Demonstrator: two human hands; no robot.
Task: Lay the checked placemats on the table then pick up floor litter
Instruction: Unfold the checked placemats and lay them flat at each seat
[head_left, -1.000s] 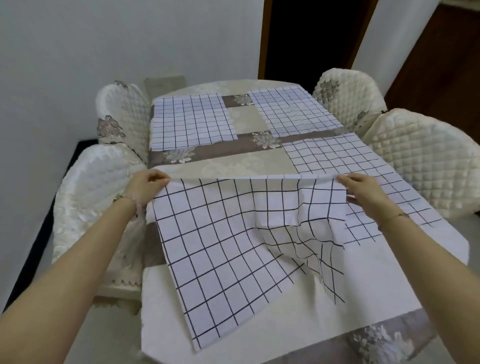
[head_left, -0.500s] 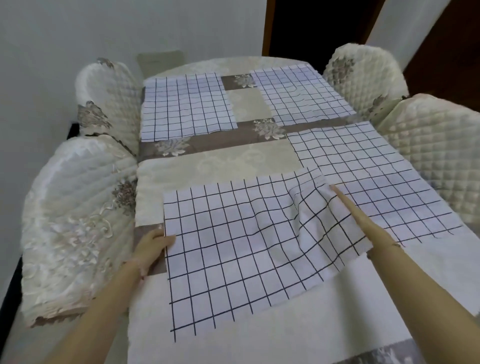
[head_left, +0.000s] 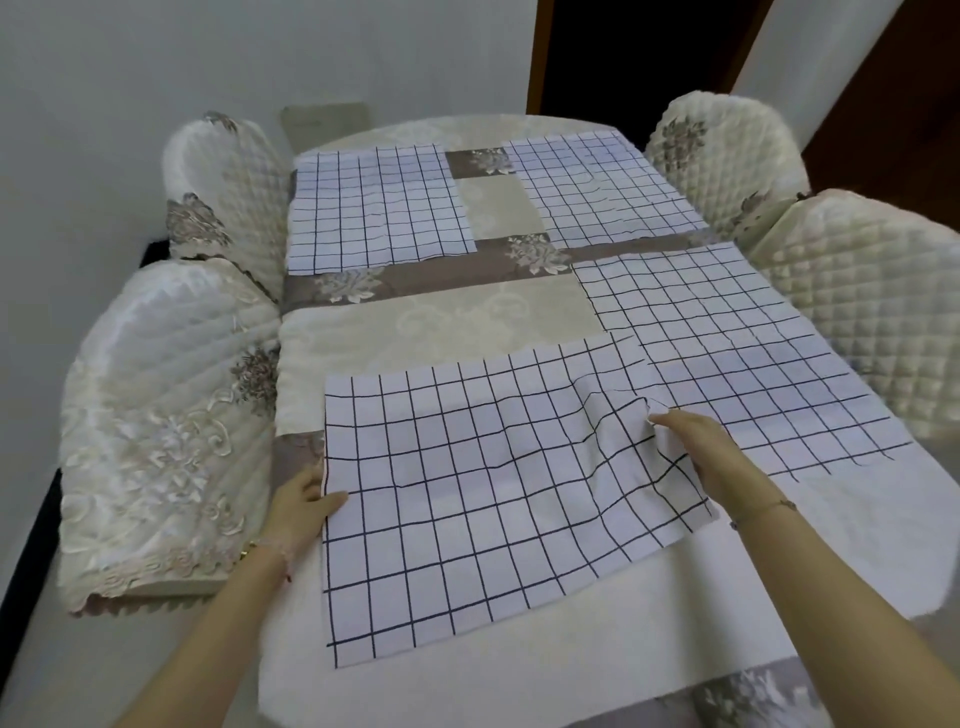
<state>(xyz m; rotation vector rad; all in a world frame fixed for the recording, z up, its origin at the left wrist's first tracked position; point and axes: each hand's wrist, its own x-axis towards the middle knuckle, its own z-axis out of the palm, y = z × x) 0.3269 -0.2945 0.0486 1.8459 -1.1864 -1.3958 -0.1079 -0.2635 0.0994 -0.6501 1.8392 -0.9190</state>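
Observation:
The near checked placemat (head_left: 467, 493), white with dark grid lines, lies on the table (head_left: 441, 327), rumpled on its right side and overlapping the right placemat (head_left: 753, 374). My left hand (head_left: 301, 506) grips its left edge, thumb on top. My right hand (head_left: 701, 452) pinches a raised fold near its right edge. Two more checked placemats lie flat at the far left (head_left: 379, 208) and far right (head_left: 597, 187) of the table. No floor litter is in view.
Padded cream chairs crowd both long sides: two on the left (head_left: 166, 426) (head_left: 223, 192) and two on the right (head_left: 872, 312) (head_left: 727, 150). A white wall is to the left; a dark doorway (head_left: 639, 57) stands behind the table's far end.
The placemat came down from held up in the air to lying on the table. My left hand slid to its left edge; my right hand turned from flat on it to pinching a fold.

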